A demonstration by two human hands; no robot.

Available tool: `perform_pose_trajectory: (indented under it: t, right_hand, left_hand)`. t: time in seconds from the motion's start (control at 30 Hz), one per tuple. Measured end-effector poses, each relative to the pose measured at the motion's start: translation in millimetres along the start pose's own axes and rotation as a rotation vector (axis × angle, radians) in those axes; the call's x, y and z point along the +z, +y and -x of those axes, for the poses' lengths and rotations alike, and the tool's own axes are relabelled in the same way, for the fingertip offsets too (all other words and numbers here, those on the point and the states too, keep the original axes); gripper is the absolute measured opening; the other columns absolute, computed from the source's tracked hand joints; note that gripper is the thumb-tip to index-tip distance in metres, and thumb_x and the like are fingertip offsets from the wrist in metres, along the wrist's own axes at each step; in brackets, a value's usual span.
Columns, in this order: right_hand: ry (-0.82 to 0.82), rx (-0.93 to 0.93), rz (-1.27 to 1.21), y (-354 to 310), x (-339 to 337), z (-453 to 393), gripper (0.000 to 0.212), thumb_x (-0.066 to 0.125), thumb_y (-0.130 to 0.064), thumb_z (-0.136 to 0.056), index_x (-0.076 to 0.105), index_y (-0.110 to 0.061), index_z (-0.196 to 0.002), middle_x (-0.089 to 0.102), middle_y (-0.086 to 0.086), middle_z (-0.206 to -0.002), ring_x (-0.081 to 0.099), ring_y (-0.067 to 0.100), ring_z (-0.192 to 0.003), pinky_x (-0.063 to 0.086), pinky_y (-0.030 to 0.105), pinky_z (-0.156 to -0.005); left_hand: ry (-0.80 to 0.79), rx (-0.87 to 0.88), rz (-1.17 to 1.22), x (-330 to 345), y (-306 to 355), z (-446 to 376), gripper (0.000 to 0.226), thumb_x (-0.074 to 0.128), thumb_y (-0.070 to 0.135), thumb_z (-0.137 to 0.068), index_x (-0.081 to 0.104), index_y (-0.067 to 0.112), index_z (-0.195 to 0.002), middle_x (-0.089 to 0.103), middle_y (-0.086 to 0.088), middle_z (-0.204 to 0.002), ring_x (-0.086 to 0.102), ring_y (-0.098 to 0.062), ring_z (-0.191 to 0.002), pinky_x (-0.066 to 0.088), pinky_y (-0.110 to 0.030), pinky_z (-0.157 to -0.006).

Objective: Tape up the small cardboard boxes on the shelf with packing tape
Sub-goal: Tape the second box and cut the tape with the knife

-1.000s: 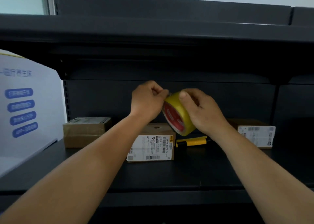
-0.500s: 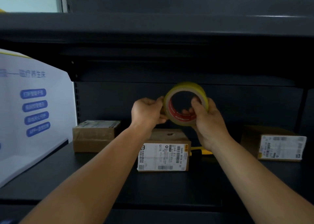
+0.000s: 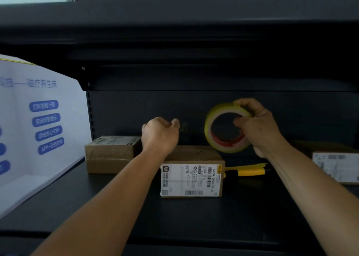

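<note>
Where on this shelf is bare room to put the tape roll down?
Bare shelf runs along the front edge, before the middle box. There is another patch between the middle box and the right box, in front of the yellow knife. The gap to the left box is narrow.

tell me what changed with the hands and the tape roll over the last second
The left hand and the right hand have pulled apart: the left has drawn leftward off the tape roll, seemingly pulling a clear strip, though its grip is hard to see. The right hand keeps its grip on the roll, turned so its hole faces the camera. The three boxes and the yellow knife lie as before on the shelf.
</note>
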State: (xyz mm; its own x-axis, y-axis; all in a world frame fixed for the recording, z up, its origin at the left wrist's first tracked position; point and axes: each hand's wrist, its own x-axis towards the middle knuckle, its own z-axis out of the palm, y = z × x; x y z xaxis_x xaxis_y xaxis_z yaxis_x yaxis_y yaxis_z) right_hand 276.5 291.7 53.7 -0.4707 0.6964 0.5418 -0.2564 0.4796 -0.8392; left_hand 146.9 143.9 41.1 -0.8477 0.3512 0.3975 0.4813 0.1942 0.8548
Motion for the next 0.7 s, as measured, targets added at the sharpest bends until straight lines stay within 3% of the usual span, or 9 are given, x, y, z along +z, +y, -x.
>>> perform_pose_trajectory:
  t: [0.2,0.3,0.47,0.6,0.7]
  right_hand:
    - [-0.098,0.020,0.320,-5,-25,-5,0.045,0.062,0.009,-0.078,0.065,-0.035,-0.089,0.063,-0.014,-0.087,0.061,0.007,-0.077,0.055,0.030,-0.080]
    - [-0.122,0.061,0.390,-5,-30,-4,0.042,0.063,0.007,-0.077,0.068,-0.031,-0.096,0.066,-0.008,-0.086,0.066,0.022,-0.083,0.055,0.040,-0.087]
    - [-0.266,0.087,0.527,-4,-32,-8,0.040,0.064,0.002,-0.079,0.065,-0.037,-0.092,0.062,-0.012,-0.090,0.058,0.004,-0.080,0.050,0.025,-0.072]
    - [-0.317,0.102,0.605,-5,-33,-9,0.039,0.064,-0.001,-0.080,0.064,-0.037,-0.094,0.057,-0.015,-0.087,0.056,0.005,-0.076,0.045,0.020,-0.060]
    - [-0.337,0.100,0.635,-5,-32,-9,0.040,0.063,0.000,-0.079,0.065,-0.036,-0.096,0.059,-0.009,-0.091,0.058,0.007,-0.078,0.046,0.020,-0.058]
  left_hand:
    - [0.053,0.007,-0.145,-11,-5,-5,0.047,0.048,0.039,-0.095,0.056,0.013,-0.057,0.058,-0.001,-0.068,0.046,-0.029,-0.115,0.040,-0.044,-0.099]
    - [-0.017,-0.011,-0.253,-8,-9,-4,0.051,0.045,0.044,-0.095,0.056,0.013,-0.057,0.060,-0.004,-0.070,0.035,-0.029,-0.123,0.036,-0.043,-0.101]
    - [-0.058,-0.078,-0.340,-6,-17,-4,0.044,0.046,0.049,-0.093,0.059,0.017,-0.064,0.062,-0.005,-0.084,0.032,-0.029,-0.126,0.038,-0.047,-0.101]
    - [-0.037,-0.047,-0.403,-6,-22,1,0.042,0.048,0.048,-0.091,0.062,0.020,-0.063,0.063,-0.007,-0.103,0.031,-0.031,-0.126,0.038,-0.048,-0.101]
    - [-0.017,-0.019,-0.430,-5,-27,3,0.045,0.048,0.046,-0.091,0.062,0.018,-0.058,0.063,-0.006,-0.099,0.034,-0.031,-0.119,0.039,-0.048,-0.099]
